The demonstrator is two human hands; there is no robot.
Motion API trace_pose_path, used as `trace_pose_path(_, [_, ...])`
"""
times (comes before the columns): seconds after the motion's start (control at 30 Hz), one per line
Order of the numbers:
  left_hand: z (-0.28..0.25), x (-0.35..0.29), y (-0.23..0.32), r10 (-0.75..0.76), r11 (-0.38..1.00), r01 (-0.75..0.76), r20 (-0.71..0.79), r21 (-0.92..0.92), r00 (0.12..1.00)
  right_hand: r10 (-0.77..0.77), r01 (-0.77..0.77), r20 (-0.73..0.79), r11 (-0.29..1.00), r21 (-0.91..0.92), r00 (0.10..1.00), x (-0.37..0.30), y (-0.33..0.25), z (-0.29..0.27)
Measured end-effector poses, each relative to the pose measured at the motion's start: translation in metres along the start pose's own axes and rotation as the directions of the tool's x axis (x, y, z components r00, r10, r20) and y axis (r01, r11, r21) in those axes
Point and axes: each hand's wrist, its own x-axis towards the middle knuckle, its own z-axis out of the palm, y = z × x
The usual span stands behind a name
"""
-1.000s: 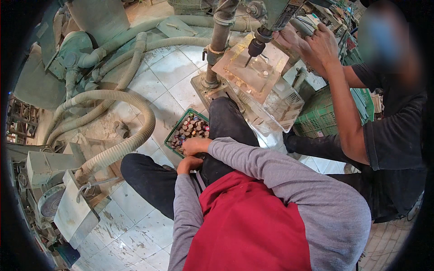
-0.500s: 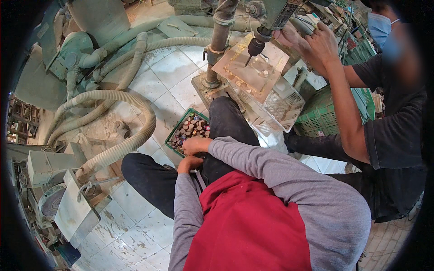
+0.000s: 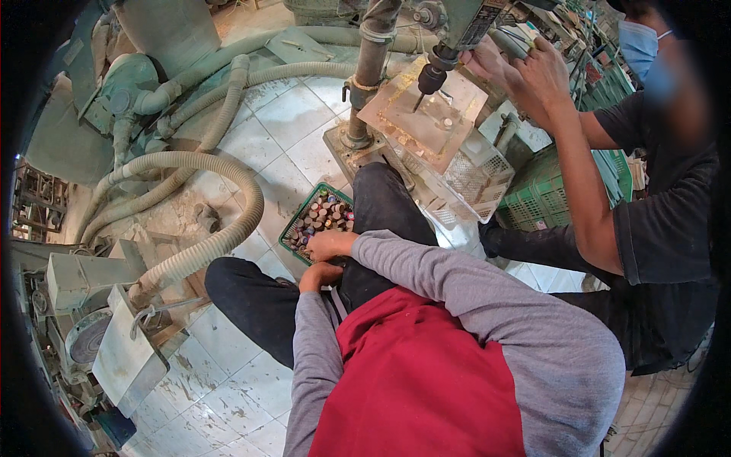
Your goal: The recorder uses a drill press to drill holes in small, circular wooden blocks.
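A small green plastic basket on the tiled floor holds many short round wooden pieces, brown and a few coloured at the ends. My right hand is at the basket's near right corner, back of the hand up, fingers curled down by the pieces. Just below it, beside the near rim, is my left hand, its fingers bent inward and partly covered. Both look closed, but whatever lies between their fingers is too small or hidden to make out.
Ahead stands a drill press over a dusty wooden board, with a white crate below. A co-worker's hands are raised beside it. A green crate sits at right. Thick ribbed hoses loop across the left.
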Motion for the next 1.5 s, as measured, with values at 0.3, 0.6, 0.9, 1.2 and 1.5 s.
trace_pose_path(0.3, [-0.003, -0.005, 0.006, -0.059, 0.997, 0.057, 0.033, 0.049, 0.998, -0.036, 0.036, -0.017, 0.999, -0.003, 0.999, 0.009, 0.007, 0.008])
trace_pose_path(0.6, [-0.005, -0.009, 0.008, -0.02, 0.998, 0.02, 0.009, 0.06, 1.0, -0.028, 0.03, -0.091, 0.999, 0.02, 0.995, -0.004, -0.002, -0.001])
trace_pose_path(0.9, [-0.002, 0.001, -0.001, -0.063, 0.996, 0.064, -0.013, 0.058, 0.998, -0.059, 0.06, -0.071, 0.998, 0.001, 0.996, -0.004, -0.002, -0.005])
trace_pose_path(1.2, [0.001, 0.017, -0.01, -0.019, 1.0, 0.018, 0.024, 0.026, 1.0, -0.073, 0.076, -0.08, 0.996, 0.037, 0.994, -0.002, 0.0, -0.004])
trace_pose_path(1.5, [0.002, 0.011, -0.01, 0.043, 0.999, -0.045, -0.037, -0.031, 0.998, -0.062, 0.062, -0.038, 0.998, 0.015, 0.997, -0.005, -0.005, -0.008])
